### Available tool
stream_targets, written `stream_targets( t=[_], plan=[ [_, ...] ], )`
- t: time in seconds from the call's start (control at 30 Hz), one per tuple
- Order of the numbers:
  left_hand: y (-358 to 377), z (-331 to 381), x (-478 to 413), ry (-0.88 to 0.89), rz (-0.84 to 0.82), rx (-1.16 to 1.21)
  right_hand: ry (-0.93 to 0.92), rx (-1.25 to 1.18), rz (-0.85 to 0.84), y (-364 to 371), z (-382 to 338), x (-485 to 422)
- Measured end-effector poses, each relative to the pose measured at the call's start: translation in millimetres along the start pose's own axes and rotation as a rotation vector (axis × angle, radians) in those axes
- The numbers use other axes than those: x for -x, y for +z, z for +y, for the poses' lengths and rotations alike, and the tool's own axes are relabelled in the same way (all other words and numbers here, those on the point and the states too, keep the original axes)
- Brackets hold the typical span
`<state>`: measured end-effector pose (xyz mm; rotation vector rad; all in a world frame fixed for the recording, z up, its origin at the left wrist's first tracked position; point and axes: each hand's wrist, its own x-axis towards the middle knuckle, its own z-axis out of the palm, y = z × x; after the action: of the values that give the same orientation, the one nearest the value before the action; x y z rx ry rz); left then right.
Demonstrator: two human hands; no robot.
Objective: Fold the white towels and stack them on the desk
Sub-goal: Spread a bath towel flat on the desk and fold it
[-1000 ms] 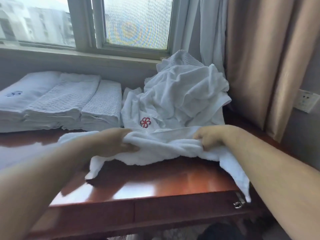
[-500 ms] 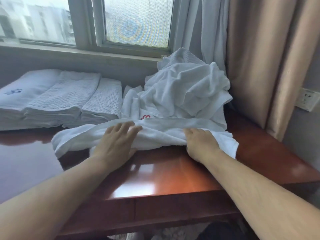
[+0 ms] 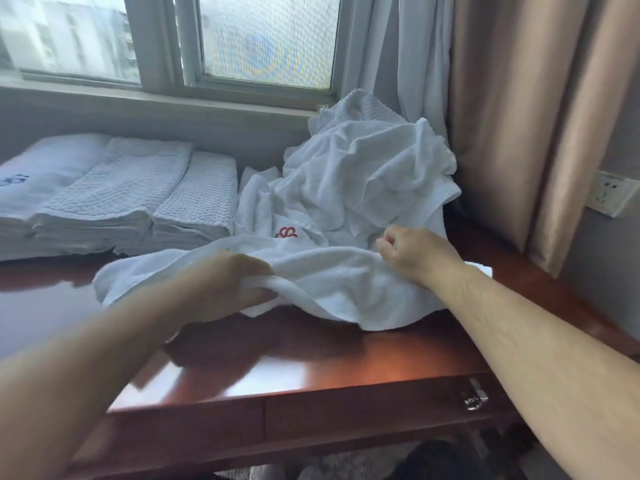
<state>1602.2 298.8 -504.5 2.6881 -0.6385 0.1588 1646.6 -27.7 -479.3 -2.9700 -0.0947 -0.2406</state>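
A white towel (image 3: pixel 332 282) lies bunched across the middle of the wooden desk (image 3: pixel 311 362). My left hand (image 3: pixel 235 285) grips its near edge, with the cloth lifted over my fingers. My right hand (image 3: pixel 412 254) is curled at the towel's far right part and pinches the fabric. Behind the towel rises a loose pile of unfolded white towels (image 3: pixel 363 178), one with a red emblem. Folded white towels (image 3: pixel 114 199) sit in stacks at the back left.
A window and its sill run along the back wall. Grey and beige curtains (image 3: pixel 502 109) hang at the right, close to the pile. A wall socket (image 3: pixel 609 197) is at the far right. A drawer handle (image 3: pixel 476 398) sits on the desk front.
Both hands lay flat on the towel half a second ago. Now the left hand grips and lifts the near edge, and the right hand has curled and moved up onto the cloth.
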Motion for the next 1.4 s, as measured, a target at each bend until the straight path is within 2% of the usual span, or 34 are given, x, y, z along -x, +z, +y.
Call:
stream_targets(
  t=[0.07,0.13,0.17,0.2,0.27,0.33,0.37,0.4,0.43,0.5,0.57,0.63,0.67,0.77,0.87,0.93,1.0,1.07,1.17,1.23,1.33,1.4],
  plan=[
    [-15,4,-1,-0.059,-0.301,0.044,0.050,0.045,-0.098,-3,-2,-1],
    [-25,12,1,-0.146,-0.618,0.128,0.047,0.053,-0.279,-2,-8,1],
    [-29,15,3,-0.188,-0.698,0.195,0.029,0.054,-0.361,-1,-13,3],
    [-30,17,4,-0.225,-0.689,0.281,0.002,0.066,-0.418,-1,-20,6],
    [-22,18,2,-0.254,-0.454,0.347,-0.055,0.124,-0.502,-2,-31,9],
    [-11,15,-2,-0.232,-0.206,-0.019,-0.032,0.262,-0.640,-7,-41,12],
    [-3,13,0,-0.236,-0.193,-0.216,0.028,0.313,-0.708,-8,-46,13],
    [7,11,1,-0.263,-0.247,-0.331,0.125,0.289,-0.761,-7,-47,13],
    [16,9,2,-0.310,-0.322,-0.368,0.237,0.196,-0.790,-1,-44,10],
    [28,8,0,-0.340,-0.381,-0.335,0.369,0.037,-0.685,13,-40,9],
    [35,7,-5,-0.302,-0.397,-0.293,0.261,0.031,-0.513,29,-36,12],
    [37,7,-10,-0.266,-0.415,-0.233,0.092,-0.001,-0.444,43,-30,18],
    [35,4,-11,-0.238,-0.410,-0.189,0.087,-0.022,-0.438,48,-22,17],
    [23,-9,-7,-0.125,-0.301,-0.135,0.290,0.120,-0.502,53,4,-1],
    [12,-22,6,-0.030,-0.182,-0.238,0.420,0.399,-0.605,37,-4,-11],
    [7,-36,12,-0.042,-0.144,-0.240,0.299,0.428,-0.457,34,-29,-6],
    [3,-52,19,-0.089,-0.107,-0.263,0.094,0.278,-0.228,39,-65,4],
    [0,-68,28,-0.113,-0.055,-0.348,-0.133,0.075,-0.108,52,-102,17],
    [-6,-83,48,-0.019,0.102,-0.465,-0.393,-0.199,-0.185,66,-150,36],
    [-3,-88,63,0.015,0.323,-0.490,-0.447,-0.220,-0.220,76,-168,39],
    [7,-90,84,-0.233,0.665,-0.356,-0.396,-0.162,-0.172,89,-174,32],
    [11,-94,96,-0.518,0.672,-0.171,-0.337,-0.182,-0.105,93,-171,24]
  ],
)
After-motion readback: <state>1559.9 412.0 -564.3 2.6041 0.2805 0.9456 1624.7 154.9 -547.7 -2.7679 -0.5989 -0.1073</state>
